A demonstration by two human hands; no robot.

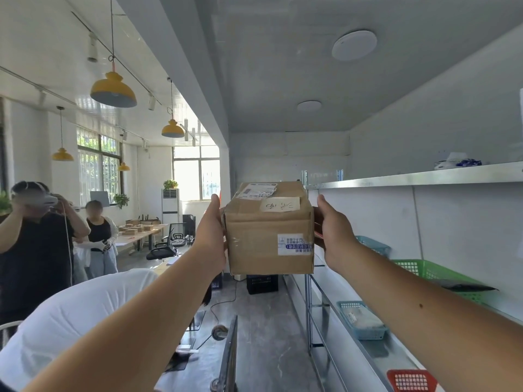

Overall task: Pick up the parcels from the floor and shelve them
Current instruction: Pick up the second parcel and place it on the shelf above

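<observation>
Left hand (210, 236) is flat against the left side of a cardboard parcel (270, 230), thumb up along the near edge, fingers hidden behind. Right hand (335, 239) presses the right side, thumb up, fingers wrapped round the far side. Both arms outstretched, parcel clamped btwn palms, held up in the air approx level w/ the top shelf (424, 176) to the right. A handwritten paper note (280, 204) and shipping label (256, 191) sit on top of the box; a blue-white sticker (295, 244) on its near face. Lower right shelves hold a green basket (433, 271), blue basket (362, 321) and red basket (410, 380). Far left, two people stand under yellow pendant lamps (113, 90).
</observation>
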